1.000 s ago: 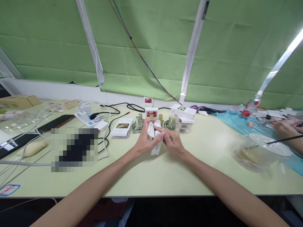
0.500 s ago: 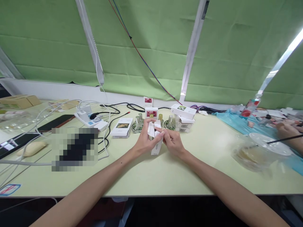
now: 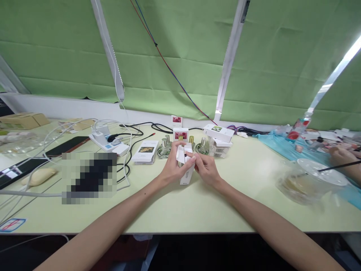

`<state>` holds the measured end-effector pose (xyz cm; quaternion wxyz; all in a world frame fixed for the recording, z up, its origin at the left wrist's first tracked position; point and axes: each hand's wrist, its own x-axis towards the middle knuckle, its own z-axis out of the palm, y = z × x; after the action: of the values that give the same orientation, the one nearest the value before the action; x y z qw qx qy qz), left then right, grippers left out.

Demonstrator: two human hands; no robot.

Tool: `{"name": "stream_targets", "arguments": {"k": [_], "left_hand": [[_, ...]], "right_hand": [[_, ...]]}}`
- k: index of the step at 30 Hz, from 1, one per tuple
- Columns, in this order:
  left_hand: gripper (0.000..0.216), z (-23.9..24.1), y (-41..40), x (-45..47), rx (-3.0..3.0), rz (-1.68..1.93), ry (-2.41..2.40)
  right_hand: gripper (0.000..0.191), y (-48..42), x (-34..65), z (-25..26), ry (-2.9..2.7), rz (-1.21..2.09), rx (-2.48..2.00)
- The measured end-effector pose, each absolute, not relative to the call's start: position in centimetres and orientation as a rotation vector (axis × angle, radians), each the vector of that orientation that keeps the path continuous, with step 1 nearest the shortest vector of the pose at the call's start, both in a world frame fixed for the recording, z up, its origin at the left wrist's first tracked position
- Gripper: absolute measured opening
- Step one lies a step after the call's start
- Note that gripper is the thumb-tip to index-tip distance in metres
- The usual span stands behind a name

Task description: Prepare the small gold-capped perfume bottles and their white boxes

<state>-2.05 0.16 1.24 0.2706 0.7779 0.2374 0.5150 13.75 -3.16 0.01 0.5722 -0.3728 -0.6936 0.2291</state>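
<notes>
A small white cardboard box (image 3: 186,177) stands upright on the table in front of me, its top flaps raised. My left hand (image 3: 175,165) is wrapped round its left and near sides, the thumb across the front. At the box's top right edge, my right hand (image 3: 208,169) has its fingers curled, with the index finger reaching over the open top by the flaps. What lies inside the box is hidden. Just behind stand several glass perfume bottles, among them a silver-capped bottle (image 3: 203,147) on the right and another silver-capped bottle (image 3: 163,149) on the left.
A white box with a yellow picture (image 3: 146,151) lies left of the bottles; more white boxes (image 3: 219,133) are stacked at the right. Cables and a power strip (image 3: 105,142) spread leftward. A clear lidded tub (image 3: 304,184) stands right, near another person's hand (image 3: 344,156).
Almost nothing differs. Both hands keep their place on the white box, with only a very slight shift of the right fingers at its top.
</notes>
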Motion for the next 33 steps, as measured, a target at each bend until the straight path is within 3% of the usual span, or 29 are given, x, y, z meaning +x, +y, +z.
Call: {"name": "stream_targets", "arguments": {"k": [10,33], "left_hand": [[0.044,1.3,0.1,-1.9,2.076,1.39,0.643],[0.043,1.3,0.1,-1.9,2.05,1.378,0.629]], "right_hand": [[0.056,-3.3,13.8,1.1,-1.494,0.871,-0.834],[0.046,-3.1,14.0,1.3,-1.497,0.921,-0.809]]}}
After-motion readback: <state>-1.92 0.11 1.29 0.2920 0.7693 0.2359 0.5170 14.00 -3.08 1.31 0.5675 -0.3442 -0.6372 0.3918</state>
